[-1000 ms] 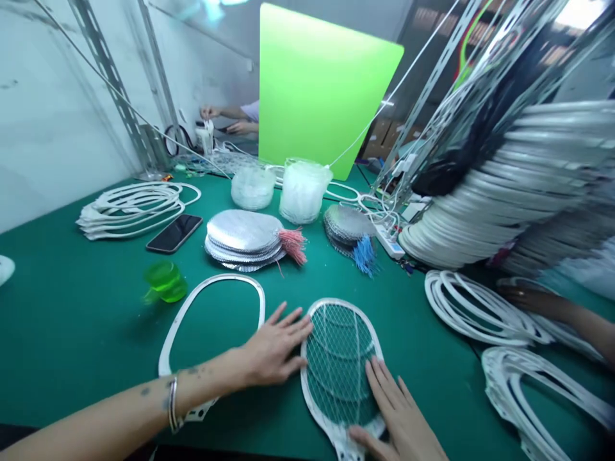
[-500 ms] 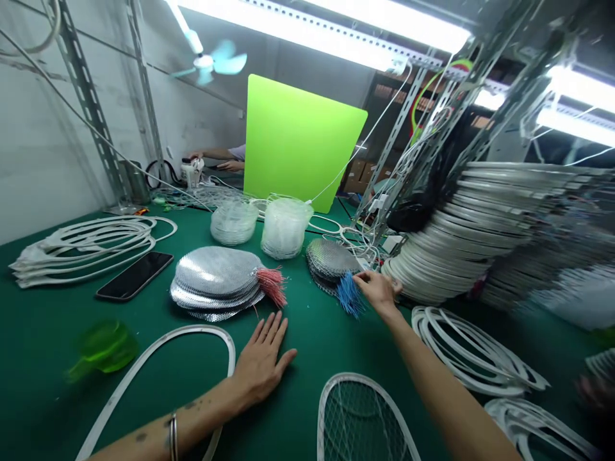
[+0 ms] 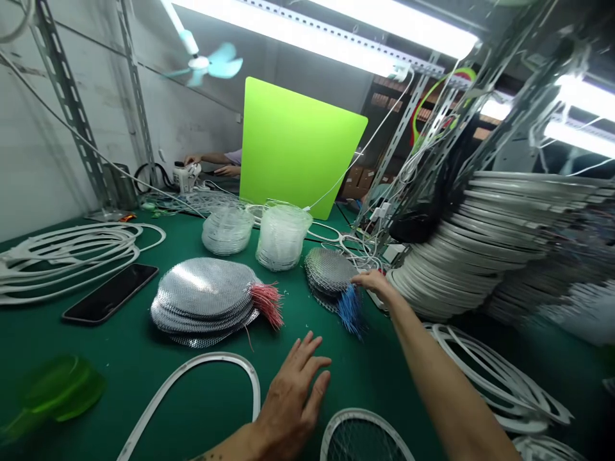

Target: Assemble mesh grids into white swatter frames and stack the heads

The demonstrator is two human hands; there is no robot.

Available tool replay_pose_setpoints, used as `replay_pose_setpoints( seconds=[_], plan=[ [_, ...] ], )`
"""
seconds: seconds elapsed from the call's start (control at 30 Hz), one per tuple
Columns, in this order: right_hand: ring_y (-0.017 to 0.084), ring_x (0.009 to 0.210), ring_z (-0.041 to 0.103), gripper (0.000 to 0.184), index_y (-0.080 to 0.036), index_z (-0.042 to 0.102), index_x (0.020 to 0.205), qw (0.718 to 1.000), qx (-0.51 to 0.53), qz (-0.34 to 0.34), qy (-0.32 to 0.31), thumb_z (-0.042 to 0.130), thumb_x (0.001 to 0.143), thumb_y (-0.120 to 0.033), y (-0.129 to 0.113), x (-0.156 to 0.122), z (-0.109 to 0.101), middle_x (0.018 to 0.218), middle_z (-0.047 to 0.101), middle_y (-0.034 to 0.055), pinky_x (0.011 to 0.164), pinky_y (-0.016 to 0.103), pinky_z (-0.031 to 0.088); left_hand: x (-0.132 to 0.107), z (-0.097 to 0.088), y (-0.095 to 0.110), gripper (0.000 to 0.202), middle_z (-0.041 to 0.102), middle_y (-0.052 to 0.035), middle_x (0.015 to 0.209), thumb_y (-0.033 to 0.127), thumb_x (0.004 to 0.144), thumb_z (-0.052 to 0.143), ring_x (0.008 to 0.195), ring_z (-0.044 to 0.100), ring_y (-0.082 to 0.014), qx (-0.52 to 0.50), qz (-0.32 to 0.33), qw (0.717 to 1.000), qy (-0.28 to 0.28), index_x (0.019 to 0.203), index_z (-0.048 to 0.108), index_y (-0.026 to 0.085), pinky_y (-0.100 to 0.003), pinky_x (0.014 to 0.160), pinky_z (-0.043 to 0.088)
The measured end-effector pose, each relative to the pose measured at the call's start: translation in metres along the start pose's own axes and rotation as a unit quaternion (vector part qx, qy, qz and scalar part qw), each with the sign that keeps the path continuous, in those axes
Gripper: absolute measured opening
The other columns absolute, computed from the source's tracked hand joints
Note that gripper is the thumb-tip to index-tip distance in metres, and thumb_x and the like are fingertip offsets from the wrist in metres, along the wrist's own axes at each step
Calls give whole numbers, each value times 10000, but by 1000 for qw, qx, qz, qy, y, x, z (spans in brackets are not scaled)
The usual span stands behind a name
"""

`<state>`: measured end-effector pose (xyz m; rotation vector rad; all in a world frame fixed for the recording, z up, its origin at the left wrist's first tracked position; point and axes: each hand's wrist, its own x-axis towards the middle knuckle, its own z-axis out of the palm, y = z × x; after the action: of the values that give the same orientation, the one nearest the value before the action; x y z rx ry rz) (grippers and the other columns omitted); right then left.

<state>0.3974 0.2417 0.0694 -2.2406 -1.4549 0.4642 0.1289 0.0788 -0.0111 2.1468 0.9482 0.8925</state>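
My left hand point(image 3: 295, 390) hovers low over the green table, fingers stretched and slightly apart, holding nothing. Beside it, a white oval frame point(image 3: 211, 357) lies on the table, partly behind the wrist. My right hand point(image 3: 377, 283) has its fingertips together at the right edge of a stack of dark round mesh pieces point(image 3: 330, 267). Just below those fingertips hangs a bunch of blue wires point(image 3: 350, 310); what they pinch is too small to make out. Left of this lies a stack of silvery mesh pieces point(image 3: 206, 288) with red wires point(image 3: 268, 302). A netted white frame point(image 3: 368, 435) lies at the bottom edge.
Two clear-wrapped coils point(image 3: 283, 237) stand behind the mesh stacks. White frames lie left point(image 3: 81, 253) and right, with a tall stack of white rings point(image 3: 461, 243) at right. A phone point(image 3: 113, 291) and a blurred green object point(image 3: 62, 387) are at left. Another person's hands point(image 3: 225, 170) show beyond.
My left hand has shifted right and nearer to me, rising off the table. My right hand stays at the dark mesh stack, its fingertips closer against the edge. The view has tilted.
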Motion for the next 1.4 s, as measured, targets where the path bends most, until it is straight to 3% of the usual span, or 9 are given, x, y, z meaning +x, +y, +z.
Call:
replay_pose_setpoints(
  seconds=[0.17, 0.27, 0.43, 0.53, 0.7, 0.83, 0.97, 1.1, 1.4],
  plan=[
    [192, 940, 623, 324, -164, 575, 1173, 972, 236, 17, 3, 582, 919, -364, -22, 10, -18, 1140, 610, 75, 792, 393, 544, 22, -25, 5, 412, 729, -45, 1018, 491, 966, 388, 1126, 616, -267, -166, -106, 980, 10, 906, 709, 239, -431, 980, 489],
    [196, 960, 622, 297, -156, 583, 1139, 931, 359, -26, 62, 578, 920, -358, -37, -6, -14, 1147, 612, 78, 800, 397, 546, 58, -35, 2, 424, 716, -77, 1045, 547, 916, 471, 1077, 634, -263, -308, -178, 935, 9, 921, 688, 183, -410, 965, 488],
    [192, 1107, 616, 232, -203, 472, 696, 862, 482, -104, 113, 628, 831, -310, -34, -99, 4, 1197, 632, 48, 925, 310, 512, 120, -55, 9, 634, 558, -199, 1323, 631, 844, 560, 1076, 654, -262, -519, -222, 826, -5, 1237, 513, 136, -378, 919, 534],
    [246, 1142, 608, 262, -202, 498, 706, 850, 513, -107, 50, 738, 742, -303, -20, -172, 12, 1236, 632, 67, 967, 350, 496, 123, -62, 21, 461, 624, -190, 1228, 410, 839, 679, 957, 698, -215, -564, -195, 802, 23, 1169, 531, 123, -325, 860, 562],
    [288, 1133, 614, 510, -248, 562, 1200, 730, 666, 78, -133, 694, 785, -514, -17, -253, 28, 1324, 593, 93, 949, 416, 526, 64, -63, 31, 417, 713, -156, 1020, 223, 750, 782, 813, 715, -194, -530, -229, 816, 41, 1085, 560, 113, -307, 748, 583],
    [232, 1088, 643, 651, -290, 502, 1338, 734, 646, 131, -163, 777, 749, -310, -29, -291, 56, 1251, 652, 51, 865, 296, 569, -16, -81, 17, 547, 618, -184, 1257, 476, 846, 663, 1061, 662, -273, -405, -243, 881, 24, 1259, 509, 151, -369, 829, 572],
    [225, 1069, 653, 670, -272, 517, 1335, 713, 648, 192, -186, 797, 726, -261, -25, -328, 79, 1194, 683, 51, 760, 224, 593, -120, -119, -16, 779, 281, -119, 1557, 631, 860, 542, 1406, 300, -357, -26, -183, 982, -23, 1499, 264, 284, -506, 1063, 398],
    [229, 1036, 668, 698, -238, 518, 1329, 703, 645, 227, -197, 819, 699, -230, -16, -351, 89, 1188, 685, 68, 684, 195, 597, -199, -132, -40, 999, 109, -68, 1601, 758, 740, 566, 1449, 81, -402, 243, -105, 956, -125, 1530, 157, 305, -603, 1138, 180],
    [227, 1003, 682, 793, -234, 466, 1379, 732, 607, 241, -194, 832, 681, -327, -12, -380, 103, 1135, 709, 76, 699, 210, 579, -196, -66, -14, 1081, 137, -135, 1589, 836, 725, 466, 1446, 91, -415, 263, -110, 955, -88, 1537, 167, 189, -598, 1141, 206]
  ],
)
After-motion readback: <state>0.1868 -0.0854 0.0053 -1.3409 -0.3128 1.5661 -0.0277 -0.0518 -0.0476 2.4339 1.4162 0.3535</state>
